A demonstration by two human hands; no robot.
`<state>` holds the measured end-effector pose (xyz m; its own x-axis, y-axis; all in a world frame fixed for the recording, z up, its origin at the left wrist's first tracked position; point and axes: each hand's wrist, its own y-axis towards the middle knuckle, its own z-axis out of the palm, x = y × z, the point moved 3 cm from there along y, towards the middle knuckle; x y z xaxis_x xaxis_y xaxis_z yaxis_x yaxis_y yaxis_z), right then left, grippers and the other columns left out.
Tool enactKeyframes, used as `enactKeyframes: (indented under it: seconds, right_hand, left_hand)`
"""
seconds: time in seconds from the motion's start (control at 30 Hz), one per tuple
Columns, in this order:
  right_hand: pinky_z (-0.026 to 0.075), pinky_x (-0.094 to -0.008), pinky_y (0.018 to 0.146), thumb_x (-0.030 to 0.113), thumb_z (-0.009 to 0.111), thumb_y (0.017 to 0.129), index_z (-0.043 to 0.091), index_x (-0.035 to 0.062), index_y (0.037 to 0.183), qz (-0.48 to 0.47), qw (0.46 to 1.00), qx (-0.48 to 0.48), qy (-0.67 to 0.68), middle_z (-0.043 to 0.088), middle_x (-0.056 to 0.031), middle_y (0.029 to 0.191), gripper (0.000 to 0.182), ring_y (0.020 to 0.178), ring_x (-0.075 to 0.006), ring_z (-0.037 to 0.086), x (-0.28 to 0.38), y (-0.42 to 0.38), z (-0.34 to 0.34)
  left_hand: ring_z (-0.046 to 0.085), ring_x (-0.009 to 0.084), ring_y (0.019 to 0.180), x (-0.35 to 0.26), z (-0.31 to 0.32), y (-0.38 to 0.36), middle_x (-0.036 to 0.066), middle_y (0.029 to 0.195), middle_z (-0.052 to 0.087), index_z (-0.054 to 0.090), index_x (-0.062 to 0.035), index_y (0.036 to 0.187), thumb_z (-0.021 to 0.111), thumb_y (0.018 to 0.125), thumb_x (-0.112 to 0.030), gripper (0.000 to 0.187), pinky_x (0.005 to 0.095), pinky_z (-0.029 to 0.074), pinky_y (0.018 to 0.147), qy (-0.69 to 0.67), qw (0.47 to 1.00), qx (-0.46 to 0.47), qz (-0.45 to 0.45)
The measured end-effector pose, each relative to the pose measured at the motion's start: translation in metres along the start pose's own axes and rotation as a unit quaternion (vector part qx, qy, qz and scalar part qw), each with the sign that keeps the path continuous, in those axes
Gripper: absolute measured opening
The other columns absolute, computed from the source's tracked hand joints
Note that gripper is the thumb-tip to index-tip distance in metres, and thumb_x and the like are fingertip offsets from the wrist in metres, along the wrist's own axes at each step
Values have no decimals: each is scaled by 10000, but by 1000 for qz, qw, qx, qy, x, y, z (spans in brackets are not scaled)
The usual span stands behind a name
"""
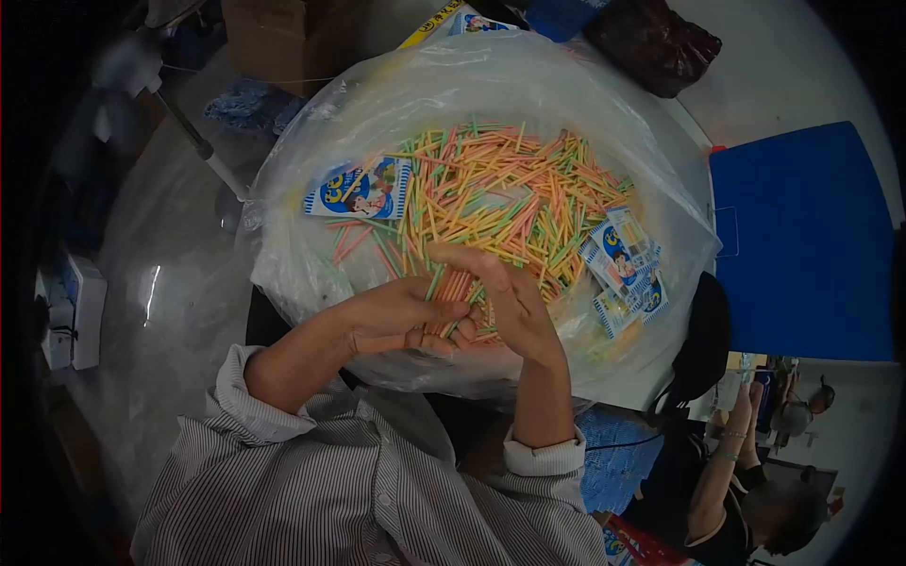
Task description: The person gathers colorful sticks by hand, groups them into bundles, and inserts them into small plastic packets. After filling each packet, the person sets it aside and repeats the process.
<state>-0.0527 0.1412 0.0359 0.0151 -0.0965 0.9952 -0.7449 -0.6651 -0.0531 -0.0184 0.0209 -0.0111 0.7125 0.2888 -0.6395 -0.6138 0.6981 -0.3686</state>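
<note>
A big clear plastic bag (311,123) lies open in front of me, holding a heap of thin coloured sticks (500,189) in orange, yellow, green and pink. My left hand (401,319) and my right hand (510,302) meet at the near edge of the heap, both closed around one small bundle of coloured sticks (455,292). A blue-and-white printed packet (360,189) lies at the heap's left side. Several similar packets (623,269) lie at its right side. Striped shirt sleeves cover both my forearms.
A blue panel (802,245) stands at the right. A dark bag (651,42) and a cardboard box (283,38) sit beyond the plastic bag. Another person (746,491) sits at lower right with raised hands. White boxes (75,311) are at far left.
</note>
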Motion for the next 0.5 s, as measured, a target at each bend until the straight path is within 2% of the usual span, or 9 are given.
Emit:
enactKeyframes:
  seconds: [0.03,0.1,0.13,0.2,0.23,0.3,0.43,0.5]
  right_hand:
    - [295,-353,949,281,245,916,429,-41,1151,0,1000,3,2,470,-154,1156,439,1106,-238,423,5,1,-1]
    - [382,-310,856,291,261,915,470,-34,1112,181,982,33,-36,518,-136,1075,434,979,-187,498,4,-1,-1]
    - [382,-310,856,291,261,915,470,-34,1112,182,982,33,-34,518,-136,1075,434,979,-187,498,-2,0,2]
    - [433,-238,683,253,350,902,503,-35,1066,-12,985,-172,2,570,-88,905,365,768,-114,529,-6,2,-3]
    - [433,-238,683,253,350,902,503,-35,1066,-13,985,-171,0,570,-88,905,365,768,-114,529,-7,-1,0]
    - [408,-198,526,150,471,858,536,-32,990,15,965,-248,82,569,-50,752,235,602,-66,493,-11,-7,0]
    - [397,-195,472,54,547,801,540,-28,942,40,967,-245,64,559,-34,691,163,528,-72,489,-30,-11,2]
    - [392,-191,468,39,559,789,539,-29,923,25,960,-244,131,558,-40,703,152,531,-72,492,-31,-8,4]
  left_hand:
    - [558,125,811,1,0,1,44,855,561,497,-38,1001,462,863,-251,257,247,483,685,-2,1000,-3,0]
    - [558,123,815,6,-1,2,43,857,560,496,-36,1003,467,861,-254,262,245,481,698,-12,999,-32,-34]
    - [558,123,815,8,0,2,43,857,560,496,-36,1003,467,861,-254,262,245,481,698,-12,999,-33,-35]
    - [557,117,794,6,0,3,43,860,558,501,-39,992,459,864,-261,260,247,482,689,-50,996,-65,27]
    - [557,117,794,7,2,4,43,860,558,501,-39,992,459,864,-261,260,247,482,689,-50,996,-65,29]
    - [555,99,739,6,1,5,33,828,559,502,-44,976,441,871,-284,269,221,466,618,-49,992,-96,65]
    - [534,72,651,10,-7,13,17,771,552,505,-52,938,418,879,-305,273,188,424,534,39,991,-109,71]
    - [493,50,577,11,-9,15,-2,732,540,502,-65,908,407,882,-314,268,173,375,473,50,987,-81,131]
